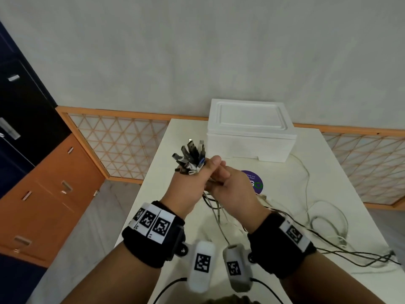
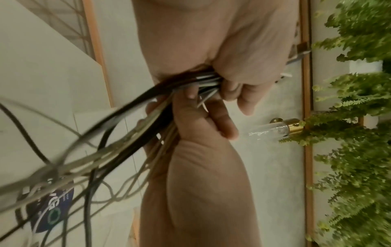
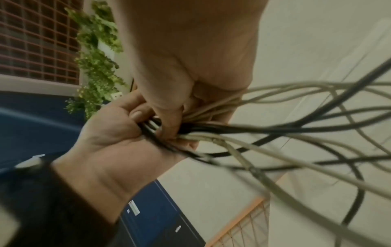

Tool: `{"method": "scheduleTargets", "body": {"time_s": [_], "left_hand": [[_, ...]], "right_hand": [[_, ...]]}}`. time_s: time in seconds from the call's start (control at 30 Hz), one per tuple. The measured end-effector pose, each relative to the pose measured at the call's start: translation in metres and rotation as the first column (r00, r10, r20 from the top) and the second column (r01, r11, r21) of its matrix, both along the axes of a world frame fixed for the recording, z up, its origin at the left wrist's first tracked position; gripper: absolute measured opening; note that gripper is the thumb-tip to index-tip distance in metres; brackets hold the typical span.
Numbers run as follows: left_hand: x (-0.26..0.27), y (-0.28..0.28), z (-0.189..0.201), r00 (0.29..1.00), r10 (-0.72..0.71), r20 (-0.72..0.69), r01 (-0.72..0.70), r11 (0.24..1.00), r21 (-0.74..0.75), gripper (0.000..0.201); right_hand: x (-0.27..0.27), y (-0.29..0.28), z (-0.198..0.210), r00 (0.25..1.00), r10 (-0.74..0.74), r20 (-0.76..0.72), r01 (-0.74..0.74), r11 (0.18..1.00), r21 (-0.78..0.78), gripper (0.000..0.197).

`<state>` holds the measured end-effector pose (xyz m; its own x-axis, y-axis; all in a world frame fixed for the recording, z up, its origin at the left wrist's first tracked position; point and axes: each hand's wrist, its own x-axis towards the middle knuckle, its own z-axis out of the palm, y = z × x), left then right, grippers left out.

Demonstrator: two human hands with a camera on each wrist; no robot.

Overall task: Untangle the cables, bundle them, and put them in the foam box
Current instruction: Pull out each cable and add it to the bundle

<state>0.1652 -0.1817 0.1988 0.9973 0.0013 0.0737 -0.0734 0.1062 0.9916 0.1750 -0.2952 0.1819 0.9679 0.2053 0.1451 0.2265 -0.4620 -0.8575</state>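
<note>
Gripping the gathered black and grey cables [image 1: 215, 207] just below their fanned plugs, left hand [image 1: 192, 185] and right hand [image 1: 232, 189] both clamp tight — tails apparently tangled on the white table [image 1: 341, 172], far white foam box [image 1: 249, 132] lidded — bundling, boxing remain.

Ahead of your hands, the foam box [image 1: 251, 130] stands at the far middle of the bench [image 1: 341, 172] with its lid on, blocking the way straight forward. Between it and you lies a bare strip of bench holding only a flat round sticker [image 1: 256, 182]. To your right, loose cables [image 1: 324, 229] loop and trail across the bench up to its near right edge. Left of the box, the bench runs bare to its edge, with open floor [image 1: 98, 216] and orange cabinets [image 1: 50, 202] beyond.
</note>
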Motion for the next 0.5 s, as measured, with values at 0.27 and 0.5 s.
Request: {"method": "scheduleTargets", "body": {"time_s": [0.27,0.5], "left_hand": [[0.013,0.016,0.008,0.998,0.029,0.062,-0.039,0.987,0.158,0.048],[0.000,-0.001,0.008,0.969,-0.240,-0.064,0.204,0.917,-0.343,0.054]], "right_hand": [[-0.015,-0.005,0.008,0.989,0.095,0.113,-0.094,0.995,-0.009,0.034],[0.004,-0.018,-0.007,0.950,0.285,-0.130,-0.244,0.933,0.264,0.032]]}}
